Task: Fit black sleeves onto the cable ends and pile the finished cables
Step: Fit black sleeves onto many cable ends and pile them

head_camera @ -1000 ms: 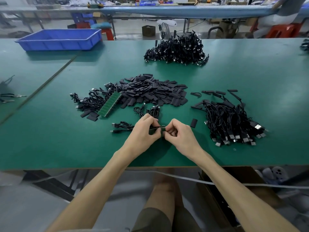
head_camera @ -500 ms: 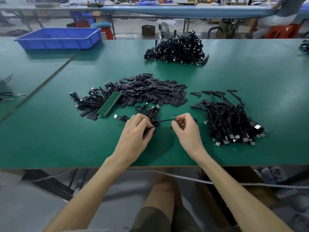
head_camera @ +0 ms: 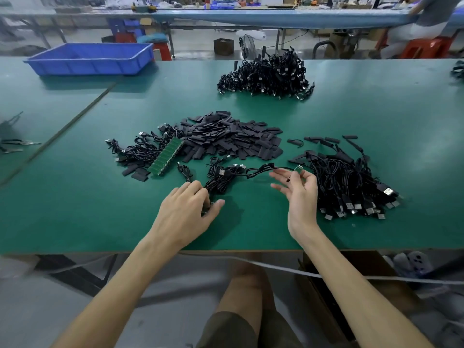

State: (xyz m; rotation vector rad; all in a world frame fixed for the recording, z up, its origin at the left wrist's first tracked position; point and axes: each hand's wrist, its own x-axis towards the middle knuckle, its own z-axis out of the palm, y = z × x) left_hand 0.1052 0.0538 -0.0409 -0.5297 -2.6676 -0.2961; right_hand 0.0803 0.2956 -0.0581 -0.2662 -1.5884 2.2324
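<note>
Hands drawn apart since one second ago, when they met over one cable end; the right one has risen toward the right-hand heap.

- Blue tray [head_camera: 90, 59]: one, far left corner of the table [head_camera: 389, 116].
- Left cable heap [head_camera: 140, 151]: one, tangled, with a few sleeves at its near edge.
- Green board strip [head_camera: 167, 156]: one, lying aslant against that heap.
- Left hand [head_camera: 190, 209]: palm down, fingers curled onto a small cable bundle [head_camera: 218, 182], thumb stretched out beside it.
- Sleeve heap [head_camera: 233, 139]: one, flat black pieces, too many to count.
- Far cable heap [head_camera: 266, 74]: one, near the back edge.
- Cable [head_camera: 261, 169]: one, strung from the bundle to the right hand, its green-tipped end at the fingertips.
- Right hand [head_camera: 301, 194]: thumb and forefinger pinch that end; other fingers spread.
- Right cable heap [head_camera: 346, 182]: one, just beside the right hand, with loose sleeves [head_camera: 324, 140] behind.

Bare green surface lies between the wrists and along the near edge.
</note>
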